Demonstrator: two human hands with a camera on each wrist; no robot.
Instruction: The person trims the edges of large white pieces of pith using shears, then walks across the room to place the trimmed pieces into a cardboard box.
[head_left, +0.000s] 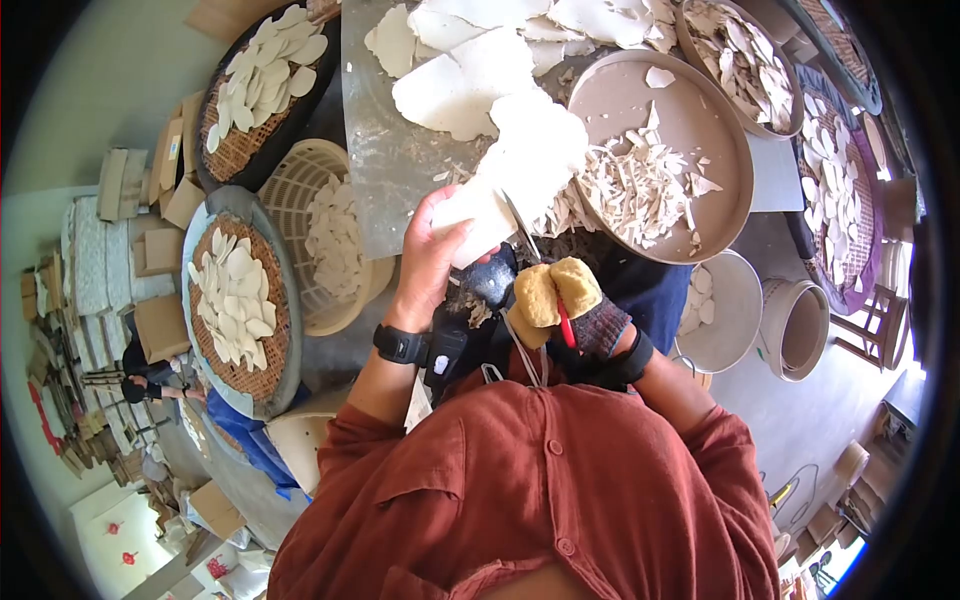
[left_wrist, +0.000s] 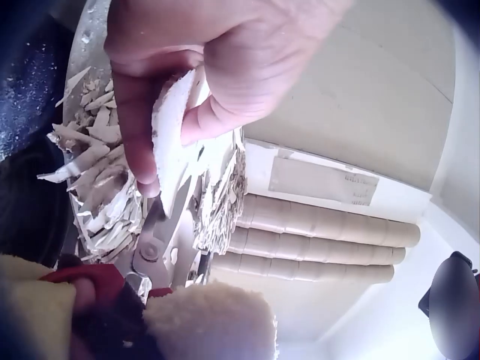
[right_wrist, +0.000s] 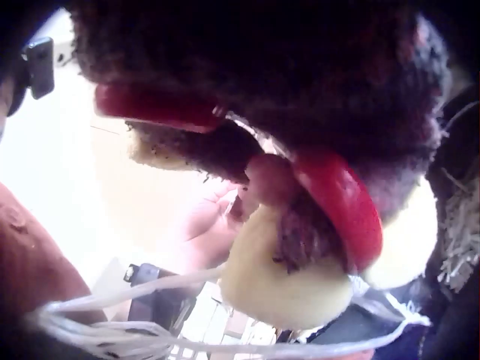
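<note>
In the head view, my bare left hand [head_left: 428, 258] pinches a flat white sheet [head_left: 480, 222] between thumb and fingers. Its thin edge shows in the left wrist view, where the scissors [left_wrist: 152, 244] stand with their blades at the lower end of the sheet. My right hand [head_left: 602, 328] wears a dark knit glove with yellow foam pads [head_left: 538, 296] over the fingers, and grips the scissors by their red handles [right_wrist: 341, 210]. White cord hangs around the pads. Part of the blades is hidden behind the sheet.
Larger white sheets [head_left: 465, 85] lie on the metal table [head_left: 375, 190] ahead. A round pan [head_left: 715, 110] holds slivers of scrap. Woven trays [head_left: 270, 365] and a plastic basket [head_left: 290, 165] with cut pieces stand left; a bucket [head_left: 740, 310] stands right. Another person [head_left: 140, 388] is far left.
</note>
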